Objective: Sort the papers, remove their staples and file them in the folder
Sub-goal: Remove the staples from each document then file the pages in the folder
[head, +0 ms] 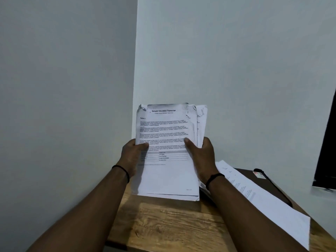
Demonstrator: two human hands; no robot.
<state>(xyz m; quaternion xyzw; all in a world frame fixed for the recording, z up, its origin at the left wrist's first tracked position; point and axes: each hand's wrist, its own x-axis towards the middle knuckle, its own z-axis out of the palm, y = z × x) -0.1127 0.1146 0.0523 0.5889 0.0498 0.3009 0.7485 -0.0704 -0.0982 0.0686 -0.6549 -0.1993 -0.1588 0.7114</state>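
A stack of white printed papers (165, 171) stands upright above the wooden table, its top sheet headed "Sample Education Transcript". My left hand (131, 154) grips the stack's left edge, thumb across the front. My right hand (201, 154) grips the right edge the same way. The top corners of the sheets are crumpled and fanned out to the right. A dark folder (261, 182) lies flat on the table at the right, partly under loose white sheets (269, 206). No staples can be made out.
The small wooden table (163, 226) stands in a corner of two pale walls. A dark pen or clip and a small card (259, 174) lie on the folder. A black object (327, 151) stands at the far right edge.
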